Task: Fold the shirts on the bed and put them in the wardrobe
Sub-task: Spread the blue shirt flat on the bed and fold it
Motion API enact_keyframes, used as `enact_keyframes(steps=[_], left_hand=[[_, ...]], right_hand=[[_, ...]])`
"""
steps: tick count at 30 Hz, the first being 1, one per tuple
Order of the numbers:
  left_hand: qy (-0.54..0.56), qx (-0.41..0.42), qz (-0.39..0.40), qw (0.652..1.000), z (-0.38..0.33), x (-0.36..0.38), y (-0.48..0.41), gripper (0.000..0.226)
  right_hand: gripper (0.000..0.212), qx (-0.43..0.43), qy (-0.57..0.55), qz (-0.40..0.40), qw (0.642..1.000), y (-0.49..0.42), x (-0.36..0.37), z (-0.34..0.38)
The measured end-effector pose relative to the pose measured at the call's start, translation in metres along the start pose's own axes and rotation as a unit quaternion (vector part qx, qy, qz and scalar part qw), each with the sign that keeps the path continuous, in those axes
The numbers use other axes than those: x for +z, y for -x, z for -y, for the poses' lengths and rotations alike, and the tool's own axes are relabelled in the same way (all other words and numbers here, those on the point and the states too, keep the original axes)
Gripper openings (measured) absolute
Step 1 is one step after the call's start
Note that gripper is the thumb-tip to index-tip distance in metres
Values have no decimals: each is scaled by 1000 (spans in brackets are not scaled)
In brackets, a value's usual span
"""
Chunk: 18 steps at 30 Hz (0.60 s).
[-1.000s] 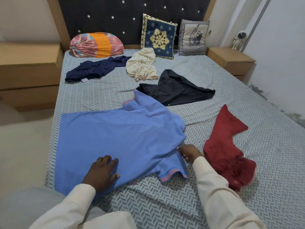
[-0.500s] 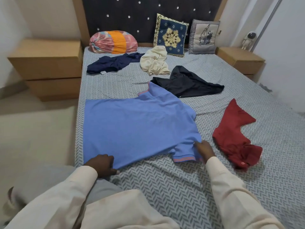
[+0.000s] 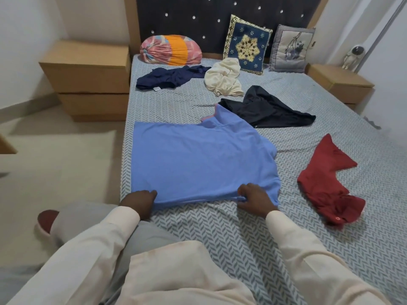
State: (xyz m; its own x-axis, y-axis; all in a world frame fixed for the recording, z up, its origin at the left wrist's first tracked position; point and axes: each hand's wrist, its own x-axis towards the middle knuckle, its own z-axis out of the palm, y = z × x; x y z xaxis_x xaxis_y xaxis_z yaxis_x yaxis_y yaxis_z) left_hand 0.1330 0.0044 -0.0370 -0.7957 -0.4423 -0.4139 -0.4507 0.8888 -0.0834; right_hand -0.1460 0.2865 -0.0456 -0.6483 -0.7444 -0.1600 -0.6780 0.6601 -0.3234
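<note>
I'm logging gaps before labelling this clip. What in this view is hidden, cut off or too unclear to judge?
1. The wardrobe: outside the head view's frame.
2. Near sleeve of the blue shirt: head view, covered by the right hand and the shirt's body.
3. The cream garment and black garment: head view, crumpled; their own folds hide their cut.
4. Small white mark on the red shirt: too small to read.

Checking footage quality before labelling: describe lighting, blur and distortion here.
Head view: soft, even indoor light, only a faint shadow beside the red shirt; wide-angle distortion bows the bed edge; blue shirt, left hand and right hand look sharp; far-left edge is smeared.
</note>
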Motion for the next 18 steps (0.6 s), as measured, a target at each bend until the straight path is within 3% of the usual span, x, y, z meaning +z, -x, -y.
enact_keyframes(steps=[2, 5, 12, 16, 18], left_hand=[[4, -12, -26, 1000, 2, 0, 1, 51], [24, -19, -62, 998, 5, 0, 1, 52], [129, -6, -104, 986, 6, -8, 5, 37], [128, 15, -81, 988, 6, -9, 5, 30], [88, 19, -40, 995, 6, -7, 4, 23]], right_hand=[[25, -17, 42, 30, 999, 1, 0, 4], [15, -17, 51, 4, 999, -2, -3, -1], [8, -66, 20, -168, 983, -6, -19, -8], [9, -79, 53, -168, 981, -9, -30, -5], [9, -60, 95, -121, 986, -11, -26, -6]])
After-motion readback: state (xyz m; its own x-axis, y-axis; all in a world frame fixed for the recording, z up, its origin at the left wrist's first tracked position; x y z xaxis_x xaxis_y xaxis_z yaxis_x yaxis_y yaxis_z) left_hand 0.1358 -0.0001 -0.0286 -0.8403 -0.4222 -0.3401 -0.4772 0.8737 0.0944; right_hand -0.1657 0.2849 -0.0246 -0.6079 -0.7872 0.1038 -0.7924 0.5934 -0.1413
